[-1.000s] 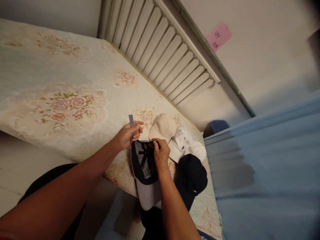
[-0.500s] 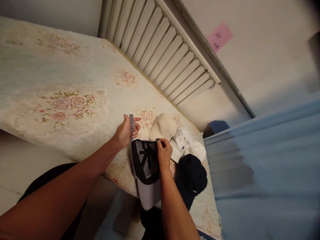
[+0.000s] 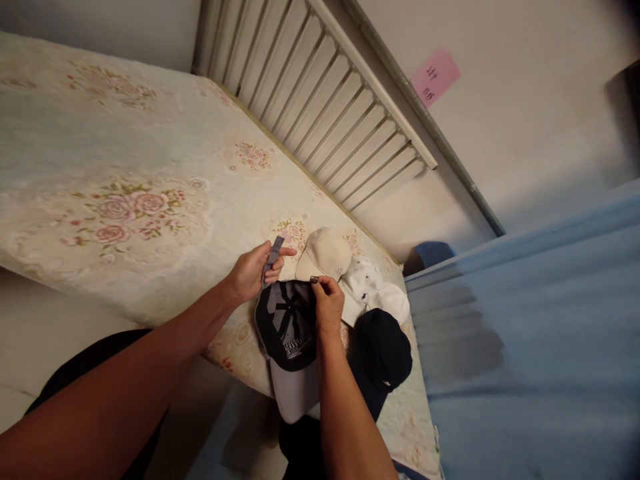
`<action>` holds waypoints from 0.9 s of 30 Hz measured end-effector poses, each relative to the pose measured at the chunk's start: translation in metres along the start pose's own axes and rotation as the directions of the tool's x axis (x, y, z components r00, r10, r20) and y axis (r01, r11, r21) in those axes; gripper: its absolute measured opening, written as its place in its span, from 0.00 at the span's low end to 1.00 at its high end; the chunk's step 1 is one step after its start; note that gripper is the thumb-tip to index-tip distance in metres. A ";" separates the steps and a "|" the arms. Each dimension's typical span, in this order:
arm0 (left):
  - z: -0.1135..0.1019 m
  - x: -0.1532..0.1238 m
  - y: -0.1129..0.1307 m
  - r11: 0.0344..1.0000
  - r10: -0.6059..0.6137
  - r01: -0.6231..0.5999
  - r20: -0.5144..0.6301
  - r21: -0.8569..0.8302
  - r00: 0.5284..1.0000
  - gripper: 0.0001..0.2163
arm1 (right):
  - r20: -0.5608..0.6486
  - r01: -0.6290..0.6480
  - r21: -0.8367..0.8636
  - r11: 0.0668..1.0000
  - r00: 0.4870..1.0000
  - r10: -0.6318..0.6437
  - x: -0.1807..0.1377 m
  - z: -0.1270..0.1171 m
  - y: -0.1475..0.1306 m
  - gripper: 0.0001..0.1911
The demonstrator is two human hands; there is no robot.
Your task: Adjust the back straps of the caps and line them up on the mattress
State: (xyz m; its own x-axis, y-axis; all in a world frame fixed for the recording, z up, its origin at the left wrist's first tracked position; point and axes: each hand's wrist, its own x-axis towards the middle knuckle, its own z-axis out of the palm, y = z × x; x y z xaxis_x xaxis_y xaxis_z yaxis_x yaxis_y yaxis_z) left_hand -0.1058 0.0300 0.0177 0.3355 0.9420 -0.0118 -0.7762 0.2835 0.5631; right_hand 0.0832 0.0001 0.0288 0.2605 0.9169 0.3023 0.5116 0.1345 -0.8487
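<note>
A grey baseball cap (image 3: 295,393) with a black inside hangs between my hands, its opening up toward me and its brim pointing down. My left hand (image 3: 253,272) pinches the loose grey strap (image 3: 273,255) at the cap's back, the strap end sticking up past the fingers. On the other side, my right hand (image 3: 329,305) is closed on the cap's rim, with a small dark buckle (image 3: 315,280) at its fingertips. Just beyond lies a beige cap (image 3: 327,252). A white cap with a small dark logo (image 3: 361,280) sits beside it.
Another white cap (image 3: 393,301) and a black cap (image 3: 384,350) lie to the right on the flower-patterned tablecloth (image 3: 200,140). A radiator (image 3: 320,100) runs along the back edge. Blue curtain (image 3: 525,347) hangs at the right; a pink note (image 3: 435,77) is on the wall.
The strap in my left hand has tilted to the right. The cap has swung so that more of its inside shows. My right hand keeps its hold near the buckle.
</note>
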 end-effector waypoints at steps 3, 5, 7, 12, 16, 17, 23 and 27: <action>-0.001 0.000 -0.001 1.000 -0.026 0.026 0.008 0.011 1.000 0.12 | -0.002 -0.010 0.019 1.000 1.000 0.010 0.002 -0.002 0.000 0.11; -0.002 0.000 -0.002 0.999 -0.031 0.030 0.044 0.023 0.999 0.07 | -0.002 -0.014 0.033 0.999 1.000 0.014 0.003 -0.003 0.001 0.11; -0.003 -0.001 -0.004 0.998 -0.024 0.020 0.081 0.052 0.996 0.06 | -0.003 -0.016 0.046 0.999 1.000 0.016 0.005 -0.004 0.002 0.12; -0.004 -0.004 -0.010 0.969 -0.030 -0.002 0.128 0.245 0.991 0.06 | 0.001 -0.016 0.076 0.997 1.000 0.016 0.007 -0.002 0.001 0.12; -0.001 -0.005 -0.018 0.942 -0.102 0.056 0.123 0.330 0.987 0.07 | -0.006 -0.023 0.104 0.994 1.000 0.024 0.004 0.000 -0.002 0.11; -0.001 -0.005 -0.021 0.937 -0.121 0.075 0.115 0.341 0.986 0.08 | -0.005 -0.030 0.119 0.992 1.000 0.031 0.004 0.001 -0.002 0.11; 0.000 -0.003 -0.035 0.903 -0.181 0.124 0.104 0.412 0.978 0.12 | 0.007 -0.063 0.177 0.982 0.998 0.063 0.001 0.002 -0.004 0.14; -0.002 -0.001 -0.040 0.901 -0.207 0.140 0.124 0.410 0.970 0.13 | 0.000 -0.042 0.146 0.988 0.999 0.043 -0.002 0.002 -0.009 0.11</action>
State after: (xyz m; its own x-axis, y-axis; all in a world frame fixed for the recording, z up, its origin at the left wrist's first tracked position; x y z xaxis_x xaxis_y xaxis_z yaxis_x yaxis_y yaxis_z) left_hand -0.0759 0.0176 -0.0066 0.5525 0.8331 -0.0259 -0.4338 0.3139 0.8446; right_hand 0.0766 -0.0024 0.0350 0.2819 0.9219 0.2659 0.3747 0.1493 -0.9150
